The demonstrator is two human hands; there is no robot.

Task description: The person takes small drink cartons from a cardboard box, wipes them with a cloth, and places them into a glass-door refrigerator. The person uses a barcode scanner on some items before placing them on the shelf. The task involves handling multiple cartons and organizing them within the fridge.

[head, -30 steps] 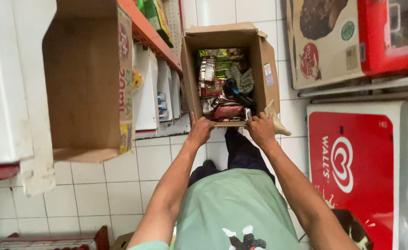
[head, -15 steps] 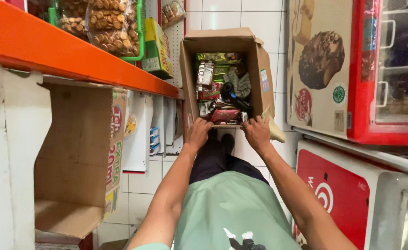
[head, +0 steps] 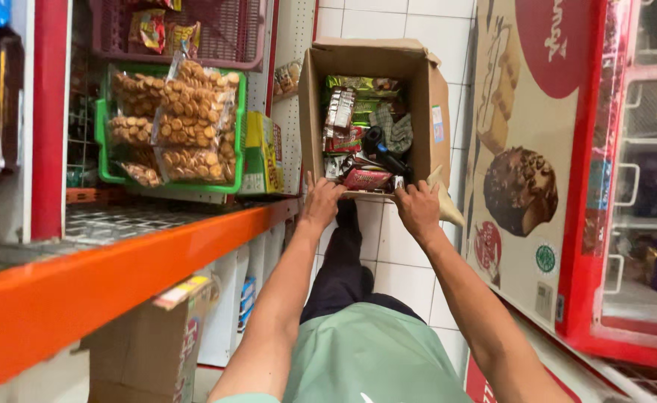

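Between both hands' grip [head: 322,203] [head: 418,209] sits the cardboard box [head: 373,67]

We see a matt cardboard box [head: 373,67], glossy foil-like packets [head: 363,177] inside, a smooth painted orange shelf [head: 120,261], probably metal.

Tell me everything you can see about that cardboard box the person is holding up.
The cardboard box is plain brown, its top flaps folded open, one flap hanging down at the lower right. It is held out in front with the open top facing the camera, the left hand and right hand gripping its near edge. Inside lie mixed small packets in green, red and silver wrappers and something black. A pale label sits on its right wall.
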